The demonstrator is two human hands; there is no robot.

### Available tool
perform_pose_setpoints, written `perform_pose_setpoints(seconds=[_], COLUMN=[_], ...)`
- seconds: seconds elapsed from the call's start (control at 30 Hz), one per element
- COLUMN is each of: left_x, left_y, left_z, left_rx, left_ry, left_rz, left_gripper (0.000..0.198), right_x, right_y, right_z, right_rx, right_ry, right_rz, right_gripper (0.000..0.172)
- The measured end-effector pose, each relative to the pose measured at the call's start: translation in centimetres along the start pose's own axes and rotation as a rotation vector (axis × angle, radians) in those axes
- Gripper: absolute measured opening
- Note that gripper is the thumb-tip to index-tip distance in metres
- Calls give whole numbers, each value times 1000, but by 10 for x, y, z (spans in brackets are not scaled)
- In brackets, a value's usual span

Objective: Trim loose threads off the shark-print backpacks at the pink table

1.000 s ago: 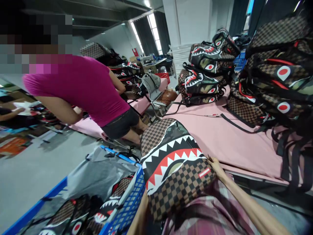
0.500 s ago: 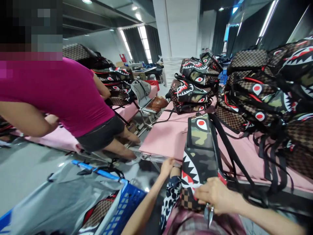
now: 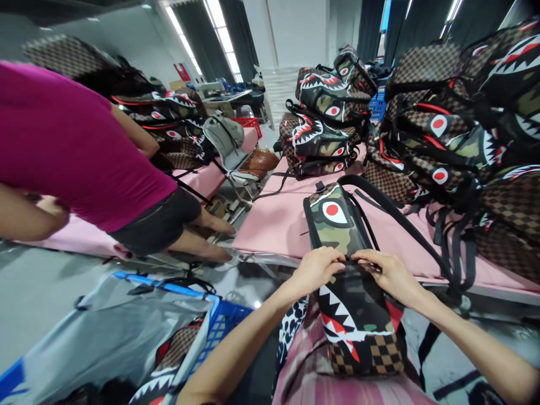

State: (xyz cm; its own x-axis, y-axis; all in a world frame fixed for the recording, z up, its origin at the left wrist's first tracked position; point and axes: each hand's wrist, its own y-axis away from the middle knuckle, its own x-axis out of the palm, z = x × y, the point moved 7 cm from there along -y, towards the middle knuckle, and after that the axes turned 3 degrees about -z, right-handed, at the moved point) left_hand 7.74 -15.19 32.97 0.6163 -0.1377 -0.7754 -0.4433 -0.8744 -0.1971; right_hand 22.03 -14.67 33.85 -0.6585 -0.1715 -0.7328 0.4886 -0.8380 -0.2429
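A camouflage shark-print backpack (image 3: 358, 301) lies across my lap and the near edge of the pink table (image 3: 274, 225). Its red-and-white eye patch faces up at the far end, and the toothed mouth and brown check panel are near me. My left hand (image 3: 318, 271) pinches the bag across its middle, fingers closed at the left side of a fold or seam. Opposite it, my right hand (image 3: 388, 274) pinches the same line from the right. Something small and dark shows under the right fingers; I cannot make out what. A black strap (image 3: 396, 219) runs from the bag's far end to the right.
Stacked shark-print backpacks (image 3: 324, 121) stand at the back, with a larger pile (image 3: 442, 129) at right. A blue crate (image 3: 223, 320) with a grey liner holds bags at lower left. A person in a magenta shirt (image 3: 84, 152) stands at left, near a chair (image 3: 223, 143).
My left hand has come up from beside the table onto the bag. My right hand has moved up from the bag's near end to its middle. The metal snips at my right hand no longer show.
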Motion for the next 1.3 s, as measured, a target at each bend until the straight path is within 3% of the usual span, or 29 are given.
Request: perform_pose_setpoints(seconds=[0.23, 0.33, 0.47, 0.7, 0.83, 0.93, 1.07, 1.17, 1.23, 1.3], left_x=[2, 6, 10, 16, 32, 37, 32, 29, 27, 29], left_y=[-34, -45, -54, -63, -70, -70, -52, -23, -2, 15], left_z=[3, 2, -8, -20, -8, -2, -2, -16, -26, -32], left_rx=[-9, 3, 45, 4, -135, -124, -42, 170, 270, 258], left_ry=[168, 137, -68, -402, -415, -446, -343, -203, -191, -195], left_rz=[348, 404, 376, 275, 268, 193, 161, 151, 82, -3], left_gripper=[21, 18, 7, 20, 19, 16, 20, 24, 29, 29], right_x=[2, 7, 10, 10, 14, 17, 9, -2, -8, -11], right_y=[-4, -6, -5, 4, 10, 18, 30, 40, 46, 52], right_z=[14, 16, 11, 3, 2, -3, -5, -4, -6, -7], right_rx=[-98, -85, -55, 1, 0, 37, -11, -58, -57, -58], right_ry=[236, 421, 577, 552, 217, -58, -120, -93, -65, 13], right_rz=[209, 297, 349, 358, 315, 291, 237, 218, 207, 196], right_gripper=[46, 48, 38, 34, 38, 17, 15, 19, 21, 25])
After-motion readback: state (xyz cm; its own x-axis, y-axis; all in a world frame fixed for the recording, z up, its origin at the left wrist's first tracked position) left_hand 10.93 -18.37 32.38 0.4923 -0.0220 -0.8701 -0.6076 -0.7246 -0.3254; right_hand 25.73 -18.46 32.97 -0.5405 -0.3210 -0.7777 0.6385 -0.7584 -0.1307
